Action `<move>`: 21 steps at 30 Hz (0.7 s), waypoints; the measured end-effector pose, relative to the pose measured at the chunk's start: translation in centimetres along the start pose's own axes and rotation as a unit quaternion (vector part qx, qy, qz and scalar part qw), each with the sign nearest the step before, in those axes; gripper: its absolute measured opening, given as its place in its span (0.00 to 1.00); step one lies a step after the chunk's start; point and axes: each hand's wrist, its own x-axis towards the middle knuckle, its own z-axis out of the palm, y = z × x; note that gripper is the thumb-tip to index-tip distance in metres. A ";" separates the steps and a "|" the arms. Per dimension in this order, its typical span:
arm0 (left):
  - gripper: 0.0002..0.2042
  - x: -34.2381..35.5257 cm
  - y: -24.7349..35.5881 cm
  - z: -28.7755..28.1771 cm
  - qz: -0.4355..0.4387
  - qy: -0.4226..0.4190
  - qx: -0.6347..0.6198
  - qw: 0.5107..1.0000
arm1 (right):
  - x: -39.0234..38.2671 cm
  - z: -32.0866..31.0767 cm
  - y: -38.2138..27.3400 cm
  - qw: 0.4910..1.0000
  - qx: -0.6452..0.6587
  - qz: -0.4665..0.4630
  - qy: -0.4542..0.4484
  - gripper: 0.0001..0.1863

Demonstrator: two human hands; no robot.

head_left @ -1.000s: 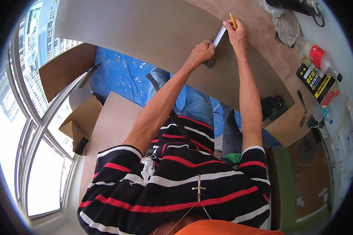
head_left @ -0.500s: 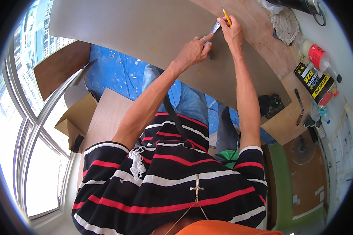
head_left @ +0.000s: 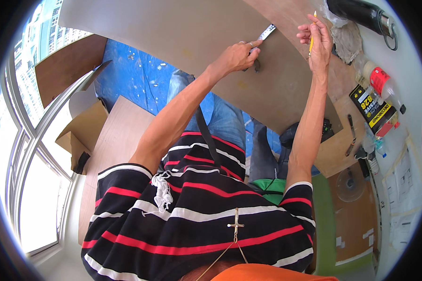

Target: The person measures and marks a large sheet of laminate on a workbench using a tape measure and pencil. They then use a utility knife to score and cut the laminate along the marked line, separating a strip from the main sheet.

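Observation:
My left hand (head_left: 239, 57) is closed low over the large grey-brown sheet (head_left: 140, 28). From its fingertips a narrow silver strip (head_left: 267, 32) with markings points up and right, seemingly the blade of a tape measure. Most of the tool's body is hidden under the palm; a dark piece (head_left: 257, 65) shows below the fingers. To the right, my right hand (head_left: 318, 44) is raised near the sheet's curved right edge. A yellow pencil (head_left: 312, 43) is held upright against its fingers by the thumb, tip away from me.
A plywood board (head_left: 337, 89) extends beyond the sheet. At the right are a rag (head_left: 347, 42), a black flask (head_left: 356, 11), a plastic bottle (head_left: 380, 79), a black-and-yellow can (head_left: 371, 107) and a thin tool (head_left: 350, 133). Blue floor covering (head_left: 131, 70) and cardboard (head_left: 86, 126) are at left.
My right hand has moved right, away from the left hand and the silver strip, taking the pencil with it. The left hand stays near its place, and more of the strip now shows.

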 end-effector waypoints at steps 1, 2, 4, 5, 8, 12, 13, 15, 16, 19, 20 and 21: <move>0.23 -0.1 0.1 -0.1 -0.013 -0.018 -0.003 1.000 | 0.2 0.1 -0.3 0.997 0.073 0.002 -0.029 0.20; 0.23 -0.1 0.2 -0.2 -0.007 -0.009 0.000 1.000 | 0.6 0.2 -0.5 0.988 0.146 0.004 -0.058 0.21; 0.23 -0.1 0.4 -0.2 -0.001 -0.001 0.006 1.000 | 1.2 0.4 -0.5 0.978 0.190 0.017 -0.080 0.21; 0.22 0.0 0.4 -0.3 0.000 0.003 0.011 1.000 | 1.5 0.7 -0.3 0.984 0.161 0.028 -0.074 0.21; 0.22 0.2 0.3 -0.3 -0.008 -0.005 0.013 1.000 | 2.4 1.3 0.7 0.989 -0.013 0.033 -0.140 0.22; 0.22 0.2 0.1 -0.3 -0.012 -0.018 -0.002 1.000 | 4.7 2.1 1.5 0.931 -0.243 0.097 -0.254 0.10; 0.22 0.3 0.1 -0.2 -0.017 -0.026 -0.008 0.999 | 5.1 2.3 1.5 0.932 -0.228 0.068 -0.272 0.10; 0.22 0.3 -0.1 -0.1 -0.010 -0.017 -0.005 1.000 | 6.0 2.9 1.7 0.932 -0.230 0.044 -0.277 0.11; 0.23 0.4 -0.2 0.0 -0.008 -0.016 -0.004 1.000 | 6.2 3.2 1.7 0.934 -0.208 0.042 -0.288 0.10; 0.23 0.6 -0.5 0.2 -0.013 -0.026 -0.005 1.000 | 7.0 4.0 2.0 0.920 -0.202 0.034 -0.335 0.06; 0.23 0.6 -0.6 0.4 -0.010 -0.018 -0.002 1.000 | 7.2 4.1 2.1 0.901 -0.239 0.030 -0.362 0.06; 0.23 0.6 -0.6 0.5 -0.005 -0.010 0.000 1.000 | 7.5 4.1 2.3 0.880 -0.276 0.026 -0.386 0.05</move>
